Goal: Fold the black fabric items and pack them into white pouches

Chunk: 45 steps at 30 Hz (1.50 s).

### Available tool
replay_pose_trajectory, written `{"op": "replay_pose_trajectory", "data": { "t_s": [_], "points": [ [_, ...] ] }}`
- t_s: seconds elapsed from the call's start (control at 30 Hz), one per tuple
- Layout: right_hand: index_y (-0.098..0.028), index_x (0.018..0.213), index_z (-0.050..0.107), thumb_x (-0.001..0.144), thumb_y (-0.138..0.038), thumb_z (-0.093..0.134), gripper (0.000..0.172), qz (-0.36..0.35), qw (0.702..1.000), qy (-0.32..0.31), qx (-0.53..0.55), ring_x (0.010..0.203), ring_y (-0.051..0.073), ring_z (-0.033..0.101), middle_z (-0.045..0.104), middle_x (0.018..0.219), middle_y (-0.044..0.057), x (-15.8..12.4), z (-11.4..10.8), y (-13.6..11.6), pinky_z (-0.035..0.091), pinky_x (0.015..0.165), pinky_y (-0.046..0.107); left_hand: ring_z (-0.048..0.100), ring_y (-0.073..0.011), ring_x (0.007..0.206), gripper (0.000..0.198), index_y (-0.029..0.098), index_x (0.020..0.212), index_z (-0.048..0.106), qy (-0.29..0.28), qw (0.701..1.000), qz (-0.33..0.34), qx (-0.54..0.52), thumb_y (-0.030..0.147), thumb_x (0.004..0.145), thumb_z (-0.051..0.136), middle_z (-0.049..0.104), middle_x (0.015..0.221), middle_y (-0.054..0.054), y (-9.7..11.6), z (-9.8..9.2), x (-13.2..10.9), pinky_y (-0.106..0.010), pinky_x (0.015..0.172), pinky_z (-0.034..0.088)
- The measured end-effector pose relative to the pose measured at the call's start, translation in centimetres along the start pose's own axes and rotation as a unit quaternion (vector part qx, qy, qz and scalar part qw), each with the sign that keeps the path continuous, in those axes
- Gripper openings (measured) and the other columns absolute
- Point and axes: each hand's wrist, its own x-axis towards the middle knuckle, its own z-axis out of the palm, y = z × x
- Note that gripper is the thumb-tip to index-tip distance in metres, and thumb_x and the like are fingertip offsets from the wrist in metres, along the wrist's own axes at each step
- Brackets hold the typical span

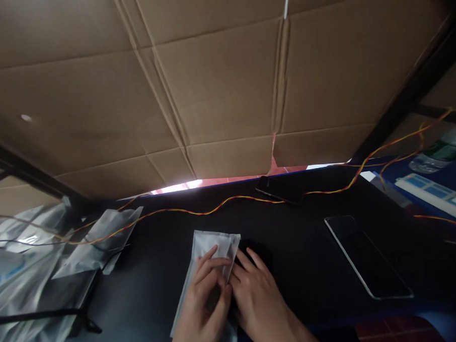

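A translucent plastic bag (212, 238) lies on the black tabletop (142, 290) near the front edge. My left hand (209, 298) rests over the bag, its fingers bent and spread apart across the upper part. Beside it, my right hand (254, 291) touches the bag's right edge, with its fingers apart and pointing forward. The fingertips of both hands are close together at that edge. A dark item, partly hidden, lies behind my right hand.
A large phone (368, 258) lies at the right, a smaller dark phone (277, 190) at the back. Red and yellow wires (184, 210) cross the table. Plastic bags (32, 280) pile at the left. A bottle (439, 151) lies far right, before cardboard (224, 90).
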Motion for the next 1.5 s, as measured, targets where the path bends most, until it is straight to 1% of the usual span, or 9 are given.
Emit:
{"op": "replay_pose_trajectory", "data": {
  "t_s": [0.17, 0.3, 0.47, 0.6, 0.73, 0.83, 0.97, 1.33, 1.5],
  "points": [
    [-0.016, 0.158, 0.059, 0.105, -0.050, 0.072, 0.064, -0.115, 0.990, -0.067, 0.057, 0.157, 0.023, 0.050, 0.068, 0.156, 0.010, -1.6, -0.7, 0.8, 0.021, 0.138, 0.037, 0.052, -0.0364, 0.156, 0.022, 0.025, 0.113, 0.076, -0.088, 0.995, 0.036, 0.037, 0.036, 0.109, 0.057, 0.061, 0.163, -0.012, -0.8, -1.3, 0.1, -0.059, 0.126, 0.047],
    [-0.022, 0.136, 0.073, 0.103, -0.046, 0.074, 0.041, -0.144, 0.987, -0.027, 0.071, 0.147, 0.021, 0.060, 0.074, 0.145, 0.004, -2.6, -0.3, 2.0, 0.025, 0.137, 0.039, 0.045, -0.0395, 0.160, 0.062, 0.035, 0.168, 0.047, -0.129, 0.978, 0.114, 0.117, 0.060, 0.111, 0.052, 0.040, 0.178, -0.011, -2.5, -2.6, 0.1, -0.061, 0.123, 0.048],
    [-0.022, 0.121, 0.079, 0.102, -0.029, 0.065, 0.025, -0.144, 0.989, -0.015, 0.042, 0.124, 0.020, 0.074, 0.084, 0.120, 0.003, -0.8, 1.9, 1.5, 0.034, 0.132, 0.040, 0.020, -0.0481, 0.168, 0.078, 0.037, 0.176, 0.028, -0.157, 0.961, 0.120, 0.192, 0.077, 0.110, 0.022, 0.026, 0.183, -0.010, -2.9, -2.0, -0.1, -0.085, 0.123, 0.023],
    [-0.021, 0.145, 0.069, 0.105, -0.031, 0.061, 0.043, -0.127, 0.989, 0.041, 0.063, 0.136, 0.025, 0.068, 0.078, 0.140, 0.008, 0.6, 2.6, 0.1, 0.036, 0.131, 0.043, 0.017, -0.0462, 0.169, 0.082, 0.034, 0.176, 0.026, -0.161, 0.966, 0.105, 0.174, 0.080, 0.108, 0.019, 0.023, 0.184, -0.009, -2.6, -1.8, -0.5, -0.080, 0.124, 0.029],
    [-0.025, 0.127, 0.078, 0.103, -0.024, 0.066, 0.027, -0.133, 0.982, 0.048, 0.122, 0.127, 0.019, 0.073, 0.083, 0.123, 0.001, -0.1, 0.8, -0.2, 0.043, 0.126, 0.034, 0.024, -0.0411, 0.168, 0.076, 0.035, 0.177, 0.025, -0.135, 0.969, 0.119, 0.171, 0.073, 0.112, 0.020, 0.027, 0.183, -0.008, -3.1, -2.6, -0.8, -0.072, 0.127, 0.035],
    [-0.028, 0.124, 0.077, 0.105, -0.020, 0.061, 0.026, -0.076, 0.982, 0.143, 0.093, 0.122, 0.021, 0.074, 0.082, 0.120, 0.000, -1.9, -0.8, 1.2, 0.054, 0.115, 0.039, 0.030, -0.0367, 0.167, 0.071, 0.033, 0.178, 0.022, -0.097, 0.971, 0.116, 0.185, 0.066, 0.115, 0.025, 0.029, 0.182, -0.010, -3.8, -2.9, -1.0, -0.062, 0.128, 0.041],
    [-0.021, 0.129, 0.072, 0.109, -0.043, 0.059, 0.032, 0.128, 0.950, 0.283, -0.031, 0.100, 0.032, 0.078, 0.080, 0.111, 0.013, -3.8, -0.5, 3.8, 0.065, 0.088, 0.051, 0.033, -0.0364, 0.166, 0.070, 0.031, 0.178, 0.020, -0.072, 0.968, 0.115, 0.210, 0.062, 0.116, 0.028, 0.031, 0.182, -0.010, -3.8, -1.9, -1.2, -0.059, 0.129, 0.041],
    [-0.030, 0.137, 0.065, 0.102, -0.042, 0.065, 0.037, 0.195, 0.923, 0.206, 0.261, 0.122, 0.026, 0.076, 0.077, 0.130, 0.007, -3.2, -0.3, 4.5, 0.063, 0.103, 0.042, 0.022, -0.0383, 0.170, 0.075, 0.021, 0.179, 0.012, -0.024, 0.965, 0.117, 0.235, 0.055, 0.117, 0.034, 0.022, 0.184, -0.013, 0.0, 2.8, -1.2, -0.060, 0.132, 0.034],
    [-0.026, 0.146, 0.056, 0.093, -0.027, 0.066, 0.054, 0.230, 0.924, 0.261, 0.156, 0.098, 0.029, 0.080, 0.077, 0.109, 0.008, -2.9, 1.6, 4.1, 0.065, 0.085, 0.043, 0.022, -0.0423, 0.169, 0.073, 0.023, 0.179, 0.014, -0.027, 0.962, 0.105, 0.250, 0.054, 0.116, 0.034, 0.025, 0.183, -0.014, 0.6, 3.6, -1.5, -0.067, 0.126, 0.041]
  ]
}}
